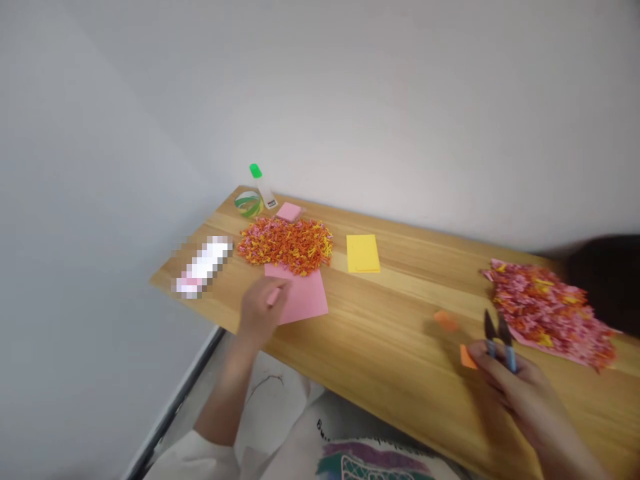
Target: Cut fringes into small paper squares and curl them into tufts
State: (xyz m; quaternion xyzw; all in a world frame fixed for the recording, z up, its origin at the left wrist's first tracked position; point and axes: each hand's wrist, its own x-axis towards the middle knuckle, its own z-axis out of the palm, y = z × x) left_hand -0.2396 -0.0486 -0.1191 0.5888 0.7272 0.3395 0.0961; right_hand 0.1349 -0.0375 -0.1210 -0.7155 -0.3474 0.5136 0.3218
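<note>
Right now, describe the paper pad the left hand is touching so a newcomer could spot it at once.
On the wooden table, look to the left part, just in front of the heap of orange and pink paper bits. The pink pad lies flat there, under the left hand. It is larger than the small pink pad behind the heap, and the other plain pad is yellow.

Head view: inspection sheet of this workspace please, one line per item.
Surface: wooden table against a white wall.
Job's things: pink sheet; snips; orange scrap.
Clutter: paper-shred pile; second shred pile; yellow pad; tape roll; green-capped bottle.
Grippers: left hand on the pink sheet's edge; right hand holds snips and scrap.
Cables: nothing seen.
Surroundings: grey floor, blurred item left.
</note>
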